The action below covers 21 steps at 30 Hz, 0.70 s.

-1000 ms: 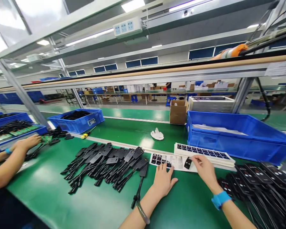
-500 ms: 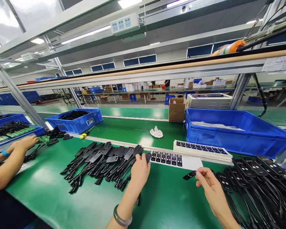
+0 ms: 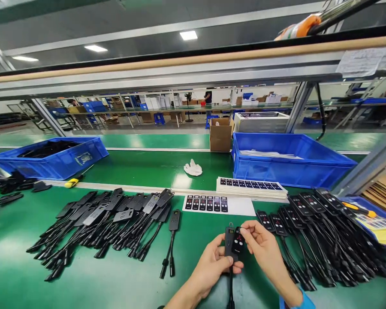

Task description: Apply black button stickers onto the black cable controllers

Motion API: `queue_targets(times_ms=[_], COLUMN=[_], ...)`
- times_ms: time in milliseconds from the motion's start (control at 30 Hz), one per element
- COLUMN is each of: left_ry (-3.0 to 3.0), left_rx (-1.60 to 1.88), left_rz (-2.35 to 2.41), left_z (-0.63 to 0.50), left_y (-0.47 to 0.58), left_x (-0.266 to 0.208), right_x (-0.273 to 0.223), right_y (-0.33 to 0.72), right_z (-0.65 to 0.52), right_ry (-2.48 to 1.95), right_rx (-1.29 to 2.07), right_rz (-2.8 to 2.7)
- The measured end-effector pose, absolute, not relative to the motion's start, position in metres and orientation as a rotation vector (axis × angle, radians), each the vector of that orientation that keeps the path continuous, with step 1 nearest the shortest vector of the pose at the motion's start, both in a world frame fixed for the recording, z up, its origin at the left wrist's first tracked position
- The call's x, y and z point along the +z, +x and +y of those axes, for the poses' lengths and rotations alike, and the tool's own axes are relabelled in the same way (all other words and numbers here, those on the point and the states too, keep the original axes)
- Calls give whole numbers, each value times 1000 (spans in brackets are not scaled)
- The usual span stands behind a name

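Note:
My left hand [image 3: 209, 264] is closed around a black cabled controller [image 3: 228, 246] with a small lit display, its cable hanging down toward the front edge of the view. Between the fingertips of my right hand [image 3: 263, 244] is a black label [image 3: 238, 240] with printed buttons, held over the right part of the controller's face. Whether the label touches it I cannot tell. To the left lies a pile of unlabelled controllers [image 3: 125, 214], with a single controller [image 3: 174, 220] apart from it. At the right is a heap of controllers with labels [image 3: 297, 212]. Behind my hands lies a label sheet [image 3: 239, 207].
A stack of label sheets [image 3: 251, 189] sits before a blue bin [image 3: 289, 169] holding white sheets. Another blue bin [image 3: 61, 163] with black parts stands at left, near a yellow-handled tool [image 3: 72, 183]. A white glove [image 3: 193, 168] and a cardboard box [image 3: 221, 136] lie farther back.
My left hand has left the pile with a controller and moved right. My right hand has brought the label over it. The view has swung right, and the co-worker's arms are out of sight.

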<state>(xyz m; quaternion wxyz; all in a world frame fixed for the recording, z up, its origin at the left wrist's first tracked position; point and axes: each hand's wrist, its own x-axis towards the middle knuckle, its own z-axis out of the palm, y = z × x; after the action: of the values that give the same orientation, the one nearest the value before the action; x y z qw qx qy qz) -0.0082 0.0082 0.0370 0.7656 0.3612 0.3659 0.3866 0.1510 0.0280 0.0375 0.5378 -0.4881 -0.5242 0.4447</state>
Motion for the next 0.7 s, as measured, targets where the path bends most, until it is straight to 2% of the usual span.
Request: queue_targets(times_ms=[700], left_ry=[841], left_rx=[760], left_rz=[756], left_z=[3], left_y=[-9], left_x=[44], right_x=[51], right_y=[141], right_z=[19], right_ry=[-1272], right_rx=[1071], right_rz=[-1250])
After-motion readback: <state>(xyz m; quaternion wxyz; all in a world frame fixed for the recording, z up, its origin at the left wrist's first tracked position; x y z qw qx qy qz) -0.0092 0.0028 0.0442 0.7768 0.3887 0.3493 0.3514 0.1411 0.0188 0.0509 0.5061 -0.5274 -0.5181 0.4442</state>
